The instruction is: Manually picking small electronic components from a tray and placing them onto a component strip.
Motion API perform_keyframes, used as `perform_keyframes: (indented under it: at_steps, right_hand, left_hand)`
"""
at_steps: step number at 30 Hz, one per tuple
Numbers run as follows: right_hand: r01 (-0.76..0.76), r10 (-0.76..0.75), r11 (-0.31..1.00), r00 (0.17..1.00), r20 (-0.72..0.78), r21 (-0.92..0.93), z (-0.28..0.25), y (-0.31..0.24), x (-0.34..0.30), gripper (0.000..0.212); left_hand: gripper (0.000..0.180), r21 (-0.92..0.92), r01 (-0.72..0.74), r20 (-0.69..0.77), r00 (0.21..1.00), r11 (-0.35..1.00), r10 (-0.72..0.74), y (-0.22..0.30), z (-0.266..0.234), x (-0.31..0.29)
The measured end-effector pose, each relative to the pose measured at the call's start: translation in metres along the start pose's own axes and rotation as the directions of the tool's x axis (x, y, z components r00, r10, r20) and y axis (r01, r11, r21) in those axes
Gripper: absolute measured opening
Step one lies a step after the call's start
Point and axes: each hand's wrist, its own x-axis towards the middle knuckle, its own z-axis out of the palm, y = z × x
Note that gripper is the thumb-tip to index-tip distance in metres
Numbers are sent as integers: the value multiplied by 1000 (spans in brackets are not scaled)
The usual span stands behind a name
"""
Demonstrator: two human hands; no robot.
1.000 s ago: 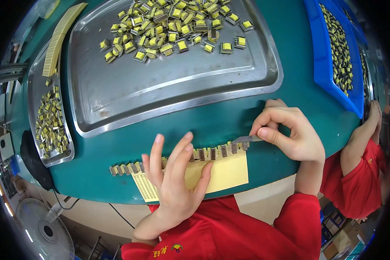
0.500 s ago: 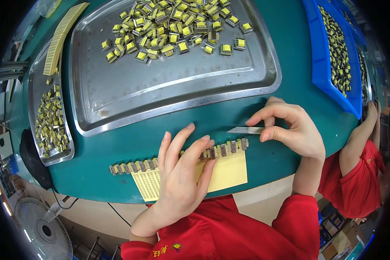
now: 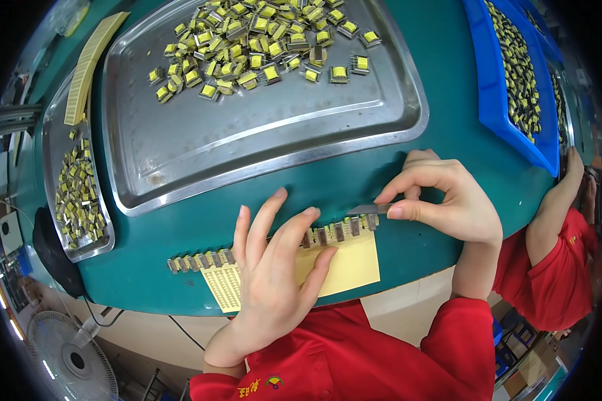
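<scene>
A row of small yellow-and-grey transformers (image 3: 338,232) lies along the upper edge of a yellow label sheet (image 3: 352,262) on the green table. My left hand (image 3: 271,284) lies over the middle of the row, hiding part of it. Its thumb and index finger hold the row from near and far sides, while the other fingers are spread. Between thumb and index finger, my right hand (image 3: 448,200) pinches a thin pointed metal blade (image 3: 363,210). The blade lies at the far side of the row's right end; whether it touches cannot be told.
Beyond the row stands a large metal tray (image 3: 247,150) with a heap of transformers. A narrower tray (image 3: 107,246) holds more at the left, a stack of yellow sheets (image 3: 90,63) across it. At the right are a blue bin (image 3: 486,100) and another person's arm (image 3: 548,197).
My right hand has brought the blade slightly down and left, closer to the row's right end. The blade has turned from bright to dark. My left hand keeps its hold.
</scene>
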Motion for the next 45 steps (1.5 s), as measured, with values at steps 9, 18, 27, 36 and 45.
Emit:
perform_keyframes:
  at_steps: [9,18,27,36,45]
  right_hand:
    - [10,-10,999,1000,8,-44,-9,-1,-2,15]
    - [-108,108,994,994,-20,1,-16,0,-7,11]
    - [-55,59,993,998,33,-104,-14,1,-11,7]
    - [-71,74,990,997,20,-121,-13,5,-9,7]
    - [-73,75,991,997,15,-108,-12,6,-10,9]
  left_hand:
    - [55,4,-35,40,999,999,35,8,3,5]
    - [53,14,-52,13,999,999,51,13,10,7]
    - [32,74,-94,11,996,993,93,25,16,6]
    - [39,11,-76,-73,994,997,77,27,29,10]
    - [35,-45,-87,-29,996,995,86,24,28,22]
